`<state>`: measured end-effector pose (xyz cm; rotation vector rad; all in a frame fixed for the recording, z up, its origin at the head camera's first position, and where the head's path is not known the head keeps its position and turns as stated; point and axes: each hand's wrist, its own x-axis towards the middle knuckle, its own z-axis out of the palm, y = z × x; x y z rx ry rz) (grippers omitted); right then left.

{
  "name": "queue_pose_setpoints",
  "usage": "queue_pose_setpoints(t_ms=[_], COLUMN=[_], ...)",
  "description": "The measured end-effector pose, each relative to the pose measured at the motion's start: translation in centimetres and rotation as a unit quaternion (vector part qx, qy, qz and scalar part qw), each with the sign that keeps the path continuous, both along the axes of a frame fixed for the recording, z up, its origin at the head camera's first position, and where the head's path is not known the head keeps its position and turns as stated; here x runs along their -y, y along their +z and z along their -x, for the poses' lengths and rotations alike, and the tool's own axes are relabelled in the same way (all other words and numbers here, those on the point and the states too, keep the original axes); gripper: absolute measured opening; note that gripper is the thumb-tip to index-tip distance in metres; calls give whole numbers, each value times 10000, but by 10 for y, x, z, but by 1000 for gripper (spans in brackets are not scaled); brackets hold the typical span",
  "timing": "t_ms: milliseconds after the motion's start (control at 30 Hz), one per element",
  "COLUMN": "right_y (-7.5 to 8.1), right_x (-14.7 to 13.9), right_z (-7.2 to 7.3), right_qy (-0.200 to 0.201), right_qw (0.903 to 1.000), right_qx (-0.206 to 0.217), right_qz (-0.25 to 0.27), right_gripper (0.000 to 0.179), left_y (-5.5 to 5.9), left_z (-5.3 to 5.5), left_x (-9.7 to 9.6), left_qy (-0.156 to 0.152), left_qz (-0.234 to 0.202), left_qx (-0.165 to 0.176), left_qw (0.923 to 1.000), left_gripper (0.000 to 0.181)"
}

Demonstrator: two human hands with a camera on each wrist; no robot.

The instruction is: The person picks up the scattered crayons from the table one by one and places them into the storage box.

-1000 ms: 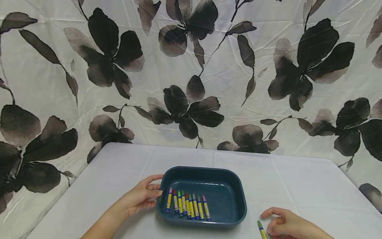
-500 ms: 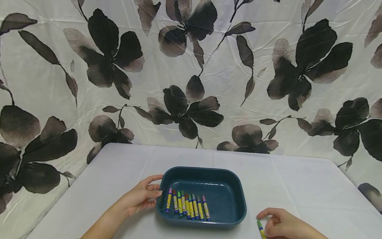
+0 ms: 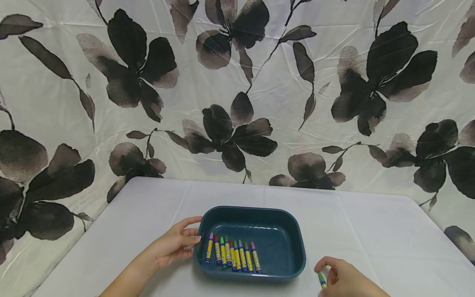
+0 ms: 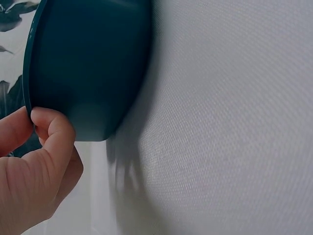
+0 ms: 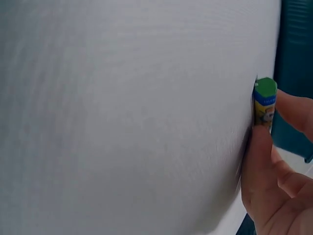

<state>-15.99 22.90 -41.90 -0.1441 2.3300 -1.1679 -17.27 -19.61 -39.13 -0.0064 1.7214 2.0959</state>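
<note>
A dark teal plastic tray (image 3: 280, 243) stands on the table, with several crayons (image 3: 243, 259) in yellow wrappers lying side by side in its left half. My left hand (image 3: 171, 246) grips the tray's left rim, thumb on one side and fingers on the other, as the left wrist view shows at the tray's wall (image 4: 93, 58). To the right of the tray, my right hand (image 3: 344, 277) pinches a green crayon (image 5: 265, 100) between thumb and finger. That crayon lies at the white cloth; its lower end is hidden by the hand in the head view.
White cloth covers the table (image 3: 371, 227). A white curtain (image 3: 289, 107) with dark flowers hangs behind the table's far edge. The tray's raised wall lies between the right hand and the crayons inside.
My right hand has moved left and its fingers have closed round the green crayon, which lay beside it on the table. The left hand and the tray have stayed in place.
</note>
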Motion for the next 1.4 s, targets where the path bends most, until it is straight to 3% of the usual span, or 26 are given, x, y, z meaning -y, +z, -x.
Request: queue_pose_setpoints(t_ms=[200,433,767,1167,1400], right_y=[-1,1,9,22,28], right_x=[8,12,6,5,0], right_z=[-1,0,2,11,16], right_qy=[-60,-90,401,227,192], right_qw=[9991,9992,9984,9953,9831], right_qx=[-290,-158,114,342,688], right_qz=[-317,-354,389,878,1687], right_gripper=[39,37,35,41,47], left_y=[0,0,2,2,2], left_z=[0,1,1,1,2], left_x=[0,-1,-1,-1,-1], left_qy=[24,4,7,24,21], left_qz=[-46,-59,-75,-117,-170], left_qx=[25,40,81,111,141], left_qw=[10000,10000,9999,9999,9998], left_gripper=[68,68,68,68,68])
